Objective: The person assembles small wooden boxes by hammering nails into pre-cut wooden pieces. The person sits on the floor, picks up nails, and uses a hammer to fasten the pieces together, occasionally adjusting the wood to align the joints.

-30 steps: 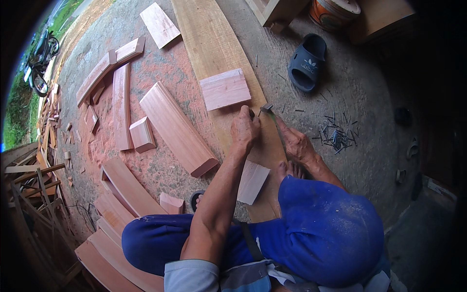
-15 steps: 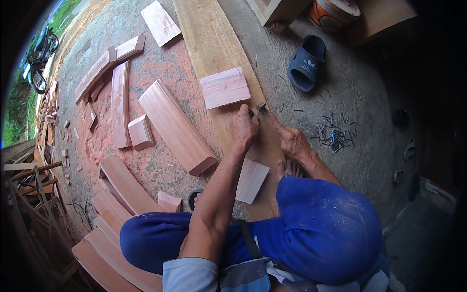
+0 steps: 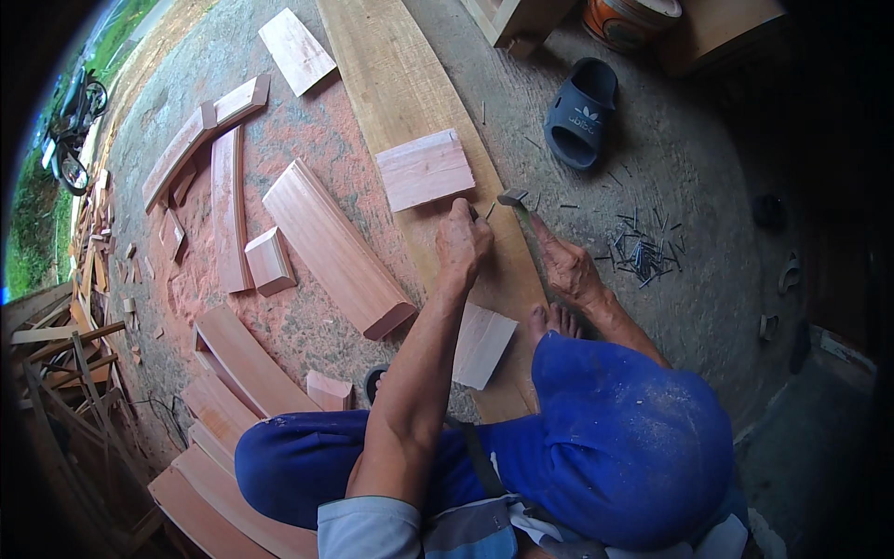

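My left hand (image 3: 463,240) is closed above the long plank (image 3: 396,84), its fingertips at the near edge of a small pale wood block (image 3: 426,171). A thin nail (image 3: 491,211) shows at those fingertips. In my right hand (image 3: 568,270) is a hammer (image 3: 511,197), its small metal head just right of the nail and apart from it. Most of the hammer's handle is hidden by the hand. Nearer to me, another wood block (image 3: 483,347) lies on the plank beside my bare foot (image 3: 556,321).
Loose nails (image 3: 644,247) lie heaped on the concrete at right, below a dark slipper (image 3: 582,114). Leftward are a thick shaped beam (image 3: 335,247), a joined curved piece (image 3: 186,149) and several boards (image 3: 237,363) among reddish sawdust. An orange bucket (image 3: 626,26) stands at far right.
The hammer head has turned and shifted slightly right, away from my left hand. My right hand has drawn slightly right and down. The left hand stays by the block.
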Available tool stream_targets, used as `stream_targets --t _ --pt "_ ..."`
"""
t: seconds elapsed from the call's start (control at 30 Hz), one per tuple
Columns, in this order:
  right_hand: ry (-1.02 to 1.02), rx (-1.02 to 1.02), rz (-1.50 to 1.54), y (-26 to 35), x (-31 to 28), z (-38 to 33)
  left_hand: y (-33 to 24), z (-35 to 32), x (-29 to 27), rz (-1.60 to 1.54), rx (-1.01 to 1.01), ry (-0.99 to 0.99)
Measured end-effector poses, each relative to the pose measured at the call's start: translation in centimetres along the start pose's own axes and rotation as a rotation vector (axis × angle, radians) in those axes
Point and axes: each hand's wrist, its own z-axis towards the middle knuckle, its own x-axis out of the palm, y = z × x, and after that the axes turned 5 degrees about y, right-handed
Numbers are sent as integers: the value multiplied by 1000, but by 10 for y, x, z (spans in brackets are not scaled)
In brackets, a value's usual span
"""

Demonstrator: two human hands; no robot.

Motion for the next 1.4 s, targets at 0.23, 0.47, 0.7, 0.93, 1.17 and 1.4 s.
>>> stream_targets --t 0.23,0.47,0.7,0.93,1.17,1.4 --pt "30 -70 -89 3 5 -7 -3 -2 -2 8 23 -5" --pt "-41 3 3 -2 15 2 2 2 1 30 18 -29" --pt "-40 -30 13 -7 11 4 1 2 -2 31 43 -29" --pt "15 -31 -21 0 9 5 -3 0 -4 32 17 -39" --pt "53 -31 -88 0 13 11 -2 2 0 47 13 -54" --pt "-74 1 10 15 3 36 5 5 8 24 46 -100"
